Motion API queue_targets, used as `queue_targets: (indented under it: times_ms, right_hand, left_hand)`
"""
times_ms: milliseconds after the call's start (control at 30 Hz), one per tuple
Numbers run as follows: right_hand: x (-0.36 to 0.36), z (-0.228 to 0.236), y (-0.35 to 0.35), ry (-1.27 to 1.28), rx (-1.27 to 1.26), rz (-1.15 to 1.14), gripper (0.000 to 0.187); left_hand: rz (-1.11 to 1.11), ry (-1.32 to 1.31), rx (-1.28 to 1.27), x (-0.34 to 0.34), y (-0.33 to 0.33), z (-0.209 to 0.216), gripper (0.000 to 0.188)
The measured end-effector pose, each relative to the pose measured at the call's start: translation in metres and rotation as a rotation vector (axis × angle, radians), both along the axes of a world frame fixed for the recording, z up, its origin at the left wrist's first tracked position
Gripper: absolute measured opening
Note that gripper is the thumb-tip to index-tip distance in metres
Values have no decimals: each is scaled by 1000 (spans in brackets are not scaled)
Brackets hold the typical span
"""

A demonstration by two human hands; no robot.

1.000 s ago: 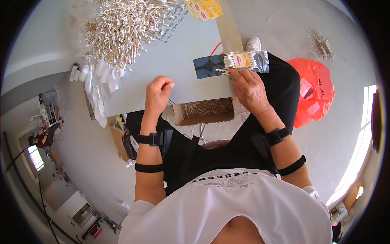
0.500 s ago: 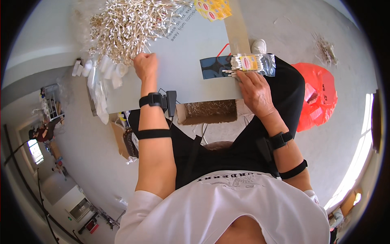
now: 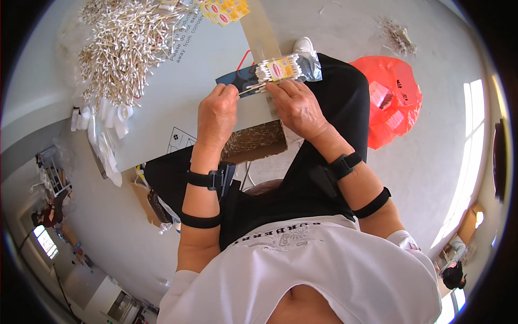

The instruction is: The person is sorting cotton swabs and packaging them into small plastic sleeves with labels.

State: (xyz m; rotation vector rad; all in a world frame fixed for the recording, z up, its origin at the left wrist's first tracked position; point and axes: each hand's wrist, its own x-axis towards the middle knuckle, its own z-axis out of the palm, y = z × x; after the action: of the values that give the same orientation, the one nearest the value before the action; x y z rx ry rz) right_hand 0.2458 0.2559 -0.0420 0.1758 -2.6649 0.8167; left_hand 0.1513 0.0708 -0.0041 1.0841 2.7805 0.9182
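Observation:
My left hand (image 3: 217,116) pinches a thin cotton swab (image 3: 249,92), which points right toward the pack. At the near edge of a clear plastic bag (image 3: 310,67), my right hand (image 3: 298,107) has its fingers closed on the ends of a few swabs; its fingertips are partly hidden. Inside the bag lies a row of cotton swabs (image 3: 263,72) with a yellow card (image 3: 280,68) over them. Beneath is a dark strip (image 3: 229,78) on the grey board. A large heap of loose cotton swabs (image 3: 121,54) lies at the far left.
Yellow cards (image 3: 224,9) lie at the grey board's (image 3: 178,102) far edge. White plastic rolls and bags (image 3: 113,119) sit at its left. Below the board is a cardboard box (image 3: 256,143) of swabs. A red plastic bag (image 3: 391,102) stands on the floor, right of my leg.
My left hand has come from the swab heap to the pack, bringing a cotton swab. My right hand stays at the pack. The whole view has shifted, moving the board leftward.

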Motion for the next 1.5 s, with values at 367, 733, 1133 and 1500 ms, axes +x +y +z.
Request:
queue_targets:
  times_ms: [367, 733, 1133, 1500]
  right_hand:
    - [-28, -7, 30, 158, -558, -632, 31]
    - [-51, -25, 29, -88, -1074, -583, 35]
    - [-51, -39, 25, -134, -1026, -464, 38]
    - [-40, 15, 14, 174, -344, -387, 20]
  left_hand:
    - [-28, 54, -5, 2, 30, -8, 11]
    - [329, -401, 819, 25, 45, -43, 51]
    - [235, -514, 1041, 30, 83, -40, 54]
    - [748, 269, 136, -99, -102, -47, 41]
